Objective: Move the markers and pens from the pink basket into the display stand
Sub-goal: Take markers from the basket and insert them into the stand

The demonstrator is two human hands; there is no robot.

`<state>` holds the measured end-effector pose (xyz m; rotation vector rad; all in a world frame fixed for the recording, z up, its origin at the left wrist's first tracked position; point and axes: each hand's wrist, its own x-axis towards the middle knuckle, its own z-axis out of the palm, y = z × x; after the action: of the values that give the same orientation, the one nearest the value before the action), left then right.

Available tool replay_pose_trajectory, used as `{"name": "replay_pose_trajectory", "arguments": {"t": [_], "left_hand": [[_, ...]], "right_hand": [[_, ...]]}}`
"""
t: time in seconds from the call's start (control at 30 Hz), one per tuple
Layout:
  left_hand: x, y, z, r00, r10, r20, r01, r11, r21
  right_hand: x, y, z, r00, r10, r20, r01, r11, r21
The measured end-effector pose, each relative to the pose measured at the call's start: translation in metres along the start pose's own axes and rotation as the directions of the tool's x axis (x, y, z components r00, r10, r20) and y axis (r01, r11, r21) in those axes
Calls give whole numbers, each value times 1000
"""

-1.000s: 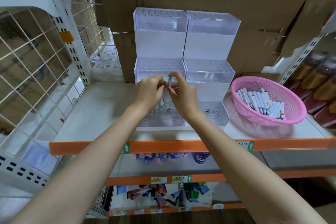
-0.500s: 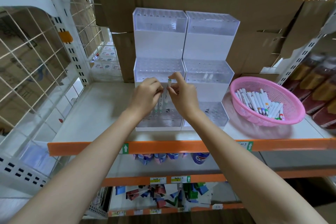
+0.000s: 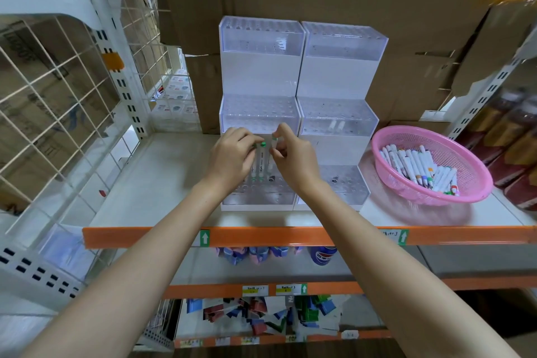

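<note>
On the shelf (image 3: 162, 183), left hand (image 3: 232, 157) and right hand (image 3: 293, 160) fingers pinch upright, cap-up markers (image 3: 263, 161).

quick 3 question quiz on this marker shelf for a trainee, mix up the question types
1. Multiple choice: seen from the person, where is the pink basket of markers relative to the display stand? A) to its left B) to its right C) on top of it
2. True or false: the stand's top tier is packed with pens.
3. Fill in: the marker standing in the lowest tier between the left hand and the right hand has a ____ cap.
Key: 1 B; 2 false; 3 green.
</note>
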<state>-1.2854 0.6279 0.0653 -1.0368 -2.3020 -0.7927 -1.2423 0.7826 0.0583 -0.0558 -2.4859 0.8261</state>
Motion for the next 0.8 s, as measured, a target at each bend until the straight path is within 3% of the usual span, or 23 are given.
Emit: {"name": "replay_pose_trajectory", "arguments": {"t": [0.23, 0.5, 0.8], "left_hand": [[-2, 1, 0, 1000, 8, 10, -8, 1000, -3], [-2, -1, 0, 1000, 7, 19, -7, 1000, -1], [-2, 0, -2, 999, 26, 34, -27, 999, 39]], "right_hand": [[1, -1, -1, 997, -60, 57, 60, 998, -3], [0, 1, -3, 998, 7, 65, -9, 999, 30], [5, 5, -7, 989, -145, 4, 145, 985, -99]]}}
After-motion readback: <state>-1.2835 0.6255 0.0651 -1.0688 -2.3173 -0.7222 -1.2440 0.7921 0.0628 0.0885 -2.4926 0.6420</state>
